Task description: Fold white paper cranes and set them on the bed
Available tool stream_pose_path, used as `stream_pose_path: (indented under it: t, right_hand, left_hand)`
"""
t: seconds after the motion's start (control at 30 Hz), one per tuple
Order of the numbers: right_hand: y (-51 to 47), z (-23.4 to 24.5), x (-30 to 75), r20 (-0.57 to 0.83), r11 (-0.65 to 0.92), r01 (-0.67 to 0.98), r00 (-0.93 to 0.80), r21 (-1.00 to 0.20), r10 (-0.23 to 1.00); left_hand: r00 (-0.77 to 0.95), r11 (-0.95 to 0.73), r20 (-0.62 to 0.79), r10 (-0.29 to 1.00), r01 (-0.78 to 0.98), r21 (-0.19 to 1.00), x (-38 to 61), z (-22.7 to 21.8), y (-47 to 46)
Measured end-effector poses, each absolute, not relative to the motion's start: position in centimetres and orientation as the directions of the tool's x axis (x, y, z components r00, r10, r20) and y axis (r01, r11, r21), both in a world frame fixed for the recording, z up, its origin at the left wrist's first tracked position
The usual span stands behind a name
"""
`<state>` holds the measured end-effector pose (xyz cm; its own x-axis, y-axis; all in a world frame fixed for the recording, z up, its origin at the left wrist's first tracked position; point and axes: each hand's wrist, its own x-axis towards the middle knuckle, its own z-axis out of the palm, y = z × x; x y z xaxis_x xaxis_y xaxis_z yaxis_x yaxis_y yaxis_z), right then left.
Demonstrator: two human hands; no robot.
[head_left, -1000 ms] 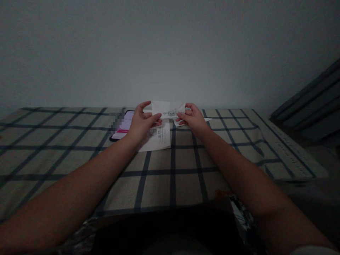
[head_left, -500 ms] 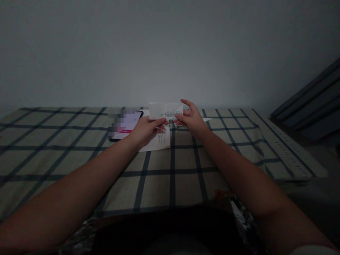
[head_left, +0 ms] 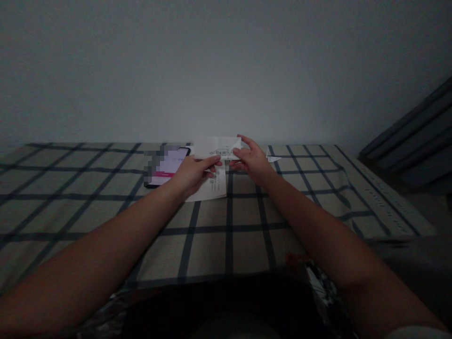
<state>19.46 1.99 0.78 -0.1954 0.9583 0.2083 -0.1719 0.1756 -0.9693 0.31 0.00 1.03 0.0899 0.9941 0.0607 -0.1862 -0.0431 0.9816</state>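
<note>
A folded sheet of white paper [head_left: 214, 146] with dark print along its lower right is held up between both hands above the table. My left hand [head_left: 195, 173] pinches its lower edge, thumb on the near side. My right hand [head_left: 254, 162] grips the right end with thumb and fingers, the index finger reaching up to the top right corner. Under my left hand lies another printed sheet [head_left: 218, 186], partly hidden by the hand. A phone [head_left: 170, 162] with a lit screen lies left of my left hand, its left part blurred out.
A checked cloth [head_left: 247, 216] covers the table, with lettering along its right side. A white paper point [head_left: 274, 159] sticks out to the right behind my right hand. The wall [head_left: 226, 70] rises behind the table, and dark folded fabric [head_left: 416, 136] hangs at the right.
The held paper has shifted slightly left. My right hand has moved a little left and its fingers have closed further on the paper's right end. My left hand stays nearly in place.
</note>
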Motion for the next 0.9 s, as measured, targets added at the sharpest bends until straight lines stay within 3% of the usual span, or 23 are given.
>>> stream_pose_path:
  t: [0.17, 0.37, 0.7, 0.9]
  right_hand:
    - [1.8, 0.6, 19.2, 0.151, 0.121, -0.107, -0.349, -0.987, 0.925]
    - [1.7, 0.8, 19.2, 0.103, 0.097, -0.034, -0.293, -0.995, 0.951]
    - [1.7, 1.0, 19.2, 0.078, 0.034, -0.144, -0.311, -0.989, 0.947]
    - [1.6, 1.1, 19.2, 0.047, 0.014, -0.112, -0.305, -0.994, 0.951]
  left_hand:
    - [0.1, -0.073, 0.093, 0.991, -0.185, 0.98, 0.5, 1.0, -0.2]
    - [0.093, -0.087, 0.105, 0.99, -0.177, 0.98, 0.6, 0.7, -0.2]
    - [0.105, -0.079, 0.103, 0.989, -0.212, 0.974, 0.3, 1.6, -0.3]
    - [0.111, -0.075, 0.11, 0.988, -0.28, 0.957, 0.3, 1.8, -0.5]
